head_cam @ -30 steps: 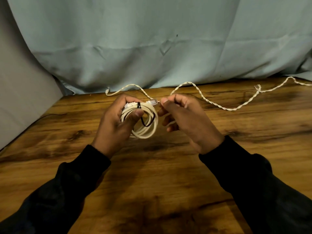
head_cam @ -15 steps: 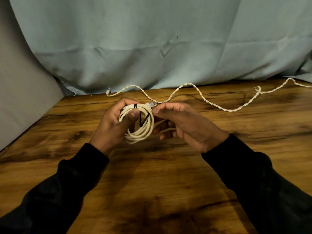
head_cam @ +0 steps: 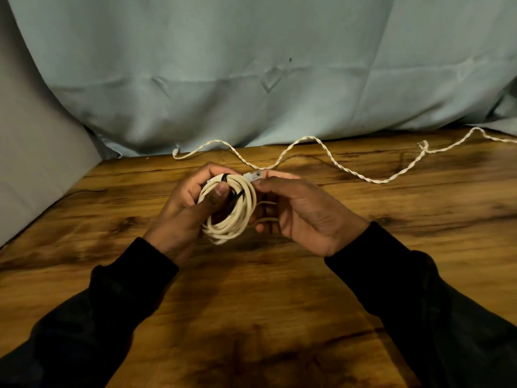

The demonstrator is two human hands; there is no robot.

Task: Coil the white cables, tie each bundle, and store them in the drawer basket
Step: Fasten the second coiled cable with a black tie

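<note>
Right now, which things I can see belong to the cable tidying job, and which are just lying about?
Part of the job:
- coiled white cable, held in the left hand
- black tie around the coil
- cable plug, pinched by the right hand
- twisted white cable, loose on the table

Just there:
- blue cloth behind the table

No drawer basket in view.

Cream coiled cable (head_cam: 237, 217), black tie (head_cam: 224, 178), brown woodgrain table (head_cam: 251, 289)

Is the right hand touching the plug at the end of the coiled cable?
Touching. The head view shows the right hand pinching the plug between thumb and fingertip, beside the coiled cable held in the left hand.
</note>
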